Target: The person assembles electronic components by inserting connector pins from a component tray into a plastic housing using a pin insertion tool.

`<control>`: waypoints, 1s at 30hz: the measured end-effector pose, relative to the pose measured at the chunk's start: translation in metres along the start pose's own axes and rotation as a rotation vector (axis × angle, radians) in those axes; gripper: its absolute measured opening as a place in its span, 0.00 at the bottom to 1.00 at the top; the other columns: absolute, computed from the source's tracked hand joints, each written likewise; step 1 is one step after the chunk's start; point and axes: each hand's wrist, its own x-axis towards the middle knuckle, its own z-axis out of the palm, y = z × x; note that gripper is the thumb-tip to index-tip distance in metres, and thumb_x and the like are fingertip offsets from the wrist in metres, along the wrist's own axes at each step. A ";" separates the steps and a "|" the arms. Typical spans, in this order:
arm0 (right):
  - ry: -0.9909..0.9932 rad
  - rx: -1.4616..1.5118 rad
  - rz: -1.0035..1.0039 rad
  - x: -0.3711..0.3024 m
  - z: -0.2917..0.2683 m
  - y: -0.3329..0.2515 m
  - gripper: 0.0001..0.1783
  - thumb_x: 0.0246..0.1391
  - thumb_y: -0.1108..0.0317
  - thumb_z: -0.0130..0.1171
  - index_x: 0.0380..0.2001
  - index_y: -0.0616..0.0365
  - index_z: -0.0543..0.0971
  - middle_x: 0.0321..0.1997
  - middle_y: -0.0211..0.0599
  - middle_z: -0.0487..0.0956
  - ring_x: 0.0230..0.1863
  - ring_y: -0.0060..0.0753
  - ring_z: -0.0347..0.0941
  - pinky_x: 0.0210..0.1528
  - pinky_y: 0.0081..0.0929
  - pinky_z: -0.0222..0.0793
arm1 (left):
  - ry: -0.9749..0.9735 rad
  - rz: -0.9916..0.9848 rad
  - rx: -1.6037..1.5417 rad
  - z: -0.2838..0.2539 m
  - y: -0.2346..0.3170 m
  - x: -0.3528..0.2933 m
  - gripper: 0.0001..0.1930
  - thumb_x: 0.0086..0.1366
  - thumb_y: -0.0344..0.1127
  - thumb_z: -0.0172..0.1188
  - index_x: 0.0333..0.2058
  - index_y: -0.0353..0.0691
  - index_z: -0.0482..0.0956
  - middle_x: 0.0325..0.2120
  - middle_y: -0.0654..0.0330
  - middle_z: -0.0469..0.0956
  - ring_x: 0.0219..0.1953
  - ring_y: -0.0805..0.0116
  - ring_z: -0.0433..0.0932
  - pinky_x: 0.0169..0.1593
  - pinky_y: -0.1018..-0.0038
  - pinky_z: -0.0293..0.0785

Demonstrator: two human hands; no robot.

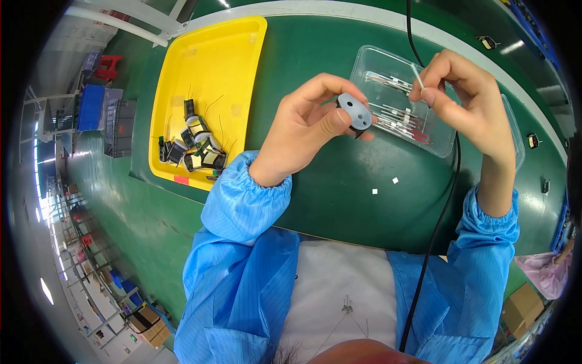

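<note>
1. The left hand (306, 130) is closed around a small grey round bobbin (354, 111), gripping it between thumb and fingers, with its flat perforated face turned up toward the camera. The bobbin is held in the air above the green table (339, 194), just left of the clear plastic tray (379, 64).
2. The right hand (467, 100) is closed in a pinch, thumb against forefinger, on a thin white pin (418, 76). The pin is held above the clear plastic tray, near the bobbin but not touching it.
3. The clear plastic tray lies on the table under both hands and holds a loose scatter of thin pins with red and silver parts (403, 118).
4. A yellow tray (212, 54) lies on the table well to the left. A cluster of black-and-yellow wound coils (197, 148) sits at its near end.
5. A black cable (445, 200) runs down across the table, passing behind the right hand.
6. Both forearms are in blue sleeves (242, 206) with elastic cuffs.
</note>
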 end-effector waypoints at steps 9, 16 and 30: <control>0.009 0.458 0.074 -0.001 0.015 -0.009 0.09 0.56 0.70 0.57 0.38 0.64 0.78 0.39 0.38 0.79 0.41 0.24 0.75 0.45 0.23 0.72 | 0.007 -0.041 0.025 0.000 0.002 -0.001 0.25 0.64 0.54 0.53 0.46 0.38 0.66 0.37 0.49 0.76 0.36 0.64 0.77 0.34 0.74 0.75; -0.005 0.654 0.089 -0.002 0.015 -0.004 0.11 0.55 0.70 0.58 0.39 0.65 0.78 0.39 0.41 0.80 0.42 0.30 0.77 0.46 0.24 0.71 | 0.003 -0.028 -0.061 0.005 0.003 -0.001 0.20 0.67 0.44 0.52 0.49 0.33 0.65 0.39 0.50 0.75 0.39 0.64 0.76 0.41 0.71 0.74; 0.079 0.755 0.018 -0.010 0.016 -0.016 0.14 0.54 0.60 0.60 0.35 0.59 0.74 0.35 0.46 0.78 0.36 0.28 0.72 0.37 0.22 0.67 | -0.006 0.122 0.089 0.008 -0.004 -0.002 0.19 0.56 0.25 0.64 0.46 0.34 0.69 0.43 0.50 0.74 0.46 0.63 0.75 0.51 0.68 0.73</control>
